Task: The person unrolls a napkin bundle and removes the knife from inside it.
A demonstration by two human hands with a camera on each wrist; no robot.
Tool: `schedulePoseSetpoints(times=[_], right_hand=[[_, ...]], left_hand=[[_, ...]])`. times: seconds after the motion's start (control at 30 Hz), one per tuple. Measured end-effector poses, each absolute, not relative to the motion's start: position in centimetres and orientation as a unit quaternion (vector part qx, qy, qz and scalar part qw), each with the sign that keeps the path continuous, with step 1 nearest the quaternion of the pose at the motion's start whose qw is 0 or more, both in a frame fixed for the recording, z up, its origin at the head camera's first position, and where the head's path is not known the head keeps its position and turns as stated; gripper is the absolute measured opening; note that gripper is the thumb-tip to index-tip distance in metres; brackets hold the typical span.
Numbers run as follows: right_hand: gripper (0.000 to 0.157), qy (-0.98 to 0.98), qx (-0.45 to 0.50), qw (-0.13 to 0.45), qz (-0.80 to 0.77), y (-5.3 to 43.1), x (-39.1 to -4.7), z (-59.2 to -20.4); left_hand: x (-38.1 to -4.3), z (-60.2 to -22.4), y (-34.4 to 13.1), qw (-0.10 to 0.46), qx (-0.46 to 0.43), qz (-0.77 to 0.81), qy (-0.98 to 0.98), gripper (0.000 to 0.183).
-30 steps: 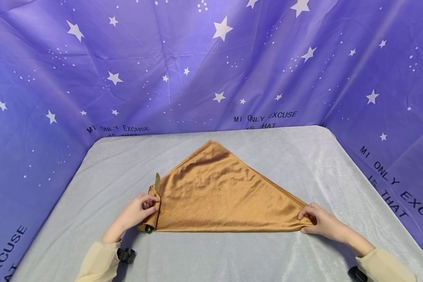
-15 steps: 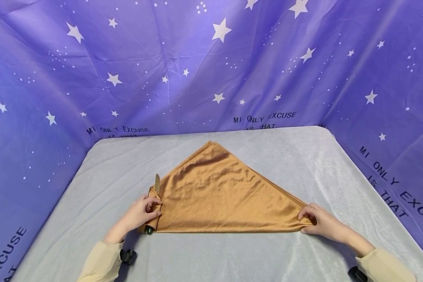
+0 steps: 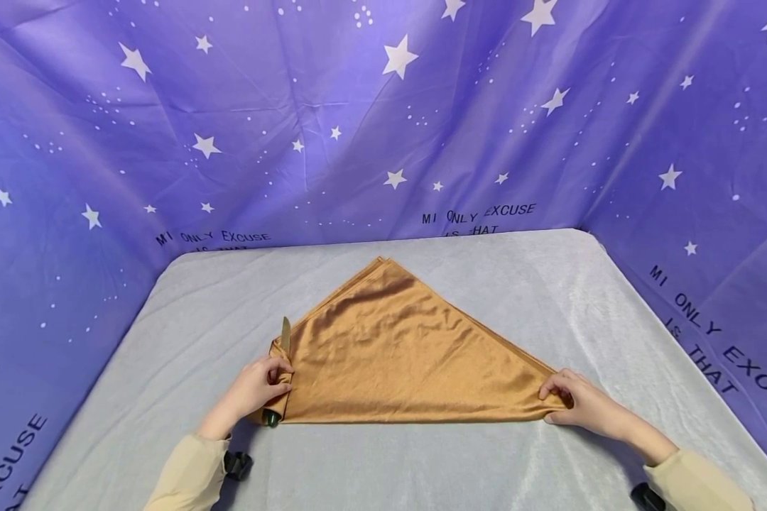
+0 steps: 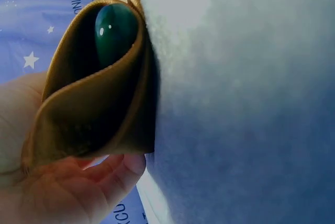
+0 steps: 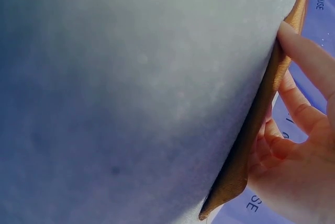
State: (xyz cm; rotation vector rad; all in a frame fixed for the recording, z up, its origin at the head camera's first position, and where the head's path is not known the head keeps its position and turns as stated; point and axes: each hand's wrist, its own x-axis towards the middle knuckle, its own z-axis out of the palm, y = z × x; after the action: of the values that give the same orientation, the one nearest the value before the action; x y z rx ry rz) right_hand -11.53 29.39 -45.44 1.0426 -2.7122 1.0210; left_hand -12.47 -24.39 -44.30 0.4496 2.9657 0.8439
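Observation:
A golden-brown satin cloth [image 3: 371,355], folded into a triangle, lies with its long edge toward me. At its left corner a table knife is rolled into the fabric; its blade [image 3: 285,335] sticks out at the far end and its rounded dark green handle end [image 4: 115,31] at the near end. My left hand [image 3: 256,385] grips this roll, with thumb and fingers on its right side. The middle of the knife is hidden in the cloth. At the right corner my right hand [image 3: 584,404] pinches the cloth, thumb at the near edge [image 5: 280,59] and fingers over the slanted side.
A pale grey, soft-napped cover [image 3: 422,468] is spread over the table. Purple star-printed curtains [image 3: 332,92] with black lettering hang behind and along both sides. Black wrist cameras [image 3: 238,465] sit by both cuffs.
My left hand has shifted slightly right over the roll, its fingers and thumb reaching a little further across. The right hand keeps its hold on the corner. The cloth lies almost the same.

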Motion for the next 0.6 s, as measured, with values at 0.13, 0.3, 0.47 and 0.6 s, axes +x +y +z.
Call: schedulePoseSetpoints(times=[0.13, 0.3, 0.47, 0.6], right_hand=[[0.032, -0.880, 0.339, 0.029, 0.333, 29.37, -11.54, -45.38], [0.032, -0.879, 0.337, 0.026, 0.338, 29.42, -11.59, -45.44], [0.033, -0.879, 0.338, 0.024, 0.335, 29.52, -11.66, -45.57], [0.033, -0.878, 0.340, 0.025, 0.336, 29.53, -11.66, -45.57]], left_hand=[[-12.57, -44.34, -24.35, 0.003, 0.140, 0.271, 0.952, 0.018], [-12.70, -44.45, -24.40, 0.003, 0.126, 0.273, 0.954, 0.019], [-12.79, -44.44, -24.61, 0.017, 0.120, 0.289, 0.950, 0.020], [-12.85, -44.46, -24.98, 0.036, 0.112, 0.323, 0.939, 0.020]])
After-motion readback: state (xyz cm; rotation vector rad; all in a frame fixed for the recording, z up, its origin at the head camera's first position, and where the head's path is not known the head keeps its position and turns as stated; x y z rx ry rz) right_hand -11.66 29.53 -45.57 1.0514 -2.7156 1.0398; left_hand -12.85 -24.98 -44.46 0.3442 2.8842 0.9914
